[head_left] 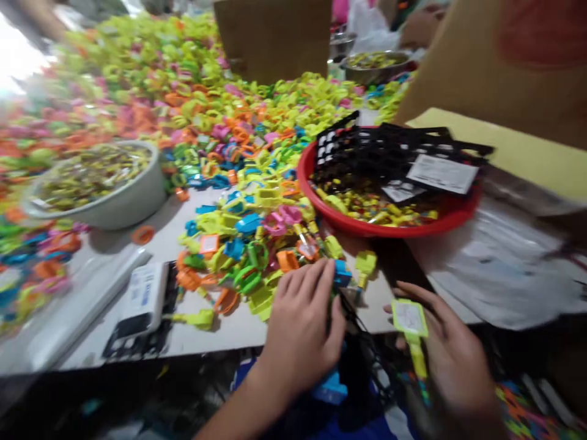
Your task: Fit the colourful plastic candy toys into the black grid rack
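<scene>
My right hand (458, 360), at the table's front edge, holds a yellow toy watch (409, 316) with a pale square face and a thin tube of small colored pieces hanging below. My left hand (305, 318) curls over the table edge, fingers close together, against a black slotted plastic tray (362, 333) that drops below the edge; its grip is partly hidden. A blue toy piece (342, 273) sits by the left fingertips. Another blue piece (331, 388) shows below that hand. A yellow toy watch (365, 264) lies between the hands.
A huge heap of bright plastic toy pieces (183, 110) covers the table. A red basin (389, 231) holds black trays and filled tubes. At left stand a grey-white bowl (132, 205) and a white labelled pack (144, 296). Cardboard (275, 40) rises behind; plastic bags (499, 263) lie right.
</scene>
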Demonstrator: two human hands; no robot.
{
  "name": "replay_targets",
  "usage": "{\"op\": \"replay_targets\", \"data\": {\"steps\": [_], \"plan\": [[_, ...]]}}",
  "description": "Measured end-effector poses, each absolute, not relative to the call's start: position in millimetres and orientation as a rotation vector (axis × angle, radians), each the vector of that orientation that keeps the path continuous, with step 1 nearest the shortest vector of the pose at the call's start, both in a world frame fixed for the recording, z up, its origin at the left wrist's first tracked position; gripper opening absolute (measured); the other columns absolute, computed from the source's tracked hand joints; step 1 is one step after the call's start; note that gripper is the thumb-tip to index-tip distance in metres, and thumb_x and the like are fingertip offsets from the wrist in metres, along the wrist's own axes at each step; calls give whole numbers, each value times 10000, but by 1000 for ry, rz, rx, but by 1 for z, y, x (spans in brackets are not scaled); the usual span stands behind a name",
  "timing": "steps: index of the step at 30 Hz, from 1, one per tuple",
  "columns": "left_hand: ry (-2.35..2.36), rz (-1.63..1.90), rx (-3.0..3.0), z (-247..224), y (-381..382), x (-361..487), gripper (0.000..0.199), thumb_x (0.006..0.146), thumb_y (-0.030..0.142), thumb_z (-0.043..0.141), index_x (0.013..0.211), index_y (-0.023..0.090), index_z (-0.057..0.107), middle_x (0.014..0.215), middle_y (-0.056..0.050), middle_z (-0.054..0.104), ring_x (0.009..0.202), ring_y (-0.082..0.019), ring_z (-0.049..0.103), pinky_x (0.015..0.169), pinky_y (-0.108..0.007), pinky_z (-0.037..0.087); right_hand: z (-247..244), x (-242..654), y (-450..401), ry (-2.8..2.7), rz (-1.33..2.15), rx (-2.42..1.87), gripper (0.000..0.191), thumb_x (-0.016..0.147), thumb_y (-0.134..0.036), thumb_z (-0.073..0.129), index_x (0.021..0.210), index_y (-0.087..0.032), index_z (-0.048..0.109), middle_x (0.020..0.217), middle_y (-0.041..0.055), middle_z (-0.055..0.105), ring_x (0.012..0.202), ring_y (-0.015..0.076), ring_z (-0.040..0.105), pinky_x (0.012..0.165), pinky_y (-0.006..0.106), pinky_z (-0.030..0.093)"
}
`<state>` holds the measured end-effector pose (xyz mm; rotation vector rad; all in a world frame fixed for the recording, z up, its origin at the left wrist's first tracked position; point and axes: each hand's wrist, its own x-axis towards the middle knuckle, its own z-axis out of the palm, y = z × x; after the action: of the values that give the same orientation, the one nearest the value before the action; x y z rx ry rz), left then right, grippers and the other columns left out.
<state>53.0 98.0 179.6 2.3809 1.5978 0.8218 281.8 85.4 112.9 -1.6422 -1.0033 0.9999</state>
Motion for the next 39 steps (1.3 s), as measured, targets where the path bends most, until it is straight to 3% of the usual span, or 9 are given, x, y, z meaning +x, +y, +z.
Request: {"op": "replay_targets", "data": {"steps": [3, 6, 9, 14, 19, 22, 30, 34, 39], "plan": [[1614, 840, 2329, 178, 98, 54, 510, 1090, 296, 483, 1569, 129, 537, 1528, -92, 680, 1359, -260, 628, 1177, -450, 507, 100, 247, 87, -936, 938, -1566, 464, 901, -579, 744, 1208, -231, 756, 1234, 144, 767, 1005, 315, 783, 754, 386, 658], [1618, 858, 2315, 177, 97, 55, 516, 1091, 311, 479, 1566, 117, 536, 1527, -95, 680, 1367, -253, 623, 1187, -426, 508, 104, 213, 88, -936, 1011, -1416, 429, 918, -488, 767, 1266, -238, 749, 1355, 136, 731, 1348, 374, 671, 1184, 534, 533], [1604, 883, 2332, 176, 97, 54, 521, 1096, 322, 460, 1559, 98, 540, 1531, -102, 679, 1364, -253, 625, 1189, -409, 506, 116, 200, 90, -841, 1127, -1225, 599, 899, -423, 817, 1463, -302, 653, 1540, 123, 643, 1488, 388, 575, 1305, 598, 397], [1594, 908, 2340, 175, 98, 51, 515, 1097, 307, 453, 1557, 98, 554, 1522, -91, 688, 1354, -250, 633, 1186, -407, 493, 96, 206, 83, -1037, 1097, -1233, 870, 870, -388, 873, 1634, -362, 457, 1632, 130, 561, 1525, 366, 545, 1250, 592, 472], [1614, 900, 2370, 175, 96, 49, 489, 1100, 254, 464, 1561, 122, 559, 1512, -89, 699, 1338, -254, 646, 1169, -422, 469, 72, 206, 70, -1176, 1149, -1437, 385, 907, -491, 812, 1202, -247, 765, 1270, 151, 771, 1218, 371, 718, 1130, 585, 559], [1607, 906, 2430, 174, 98, 47, 475, 1097, 238, 486, 1551, 124, 564, 1497, -106, 705, 1326, -269, 657, 1125, -438, 481, 84, 209, 74, -1175, 1011, -1379, 184, 943, -400, 791, 1048, -256, 749, 1123, 103, 778, 1108, 305, 728, 1070, 490, 586], [1578, 857, 2505, 175, 100, 46, 500, 1089, 242, 523, 1583, 172, 543, 1483, -113, 707, 1322, -296, 674, 1112, -455, 474, 106, 230, 86, -983, 1208, -1330, 257, 905, -375, 823, 1046, -267, 638, 1066, 50, 767, 951, 241, 761, 825, 361, 639], [1579, 831, 2506, 175, 100, 46, 526, 1083, 245, 536, 1608, 203, 522, 1508, -113, 689, 1334, -311, 669, 1108, -473, 473, 96, 226, 87, -1107, 1174, -1428, 239, 945, -411, 766, 1093, -229, 725, 1121, 116, 813, 1073, 308, 775, 988, 464, 626], [1575, 775, 2481, 176, 99, 43, 582, 1086, 269, 532, 1663, 283, 455, 1554, -74, 660, 1366, -314, 655, 1119, -499, 489, 90, 223, 90, -1695, 804, -1501, 282, 977, -192, 622, 1239, -207, 725, 1306, 149, 777, 1285, 314, 693, 1168, 496, 520]]}}
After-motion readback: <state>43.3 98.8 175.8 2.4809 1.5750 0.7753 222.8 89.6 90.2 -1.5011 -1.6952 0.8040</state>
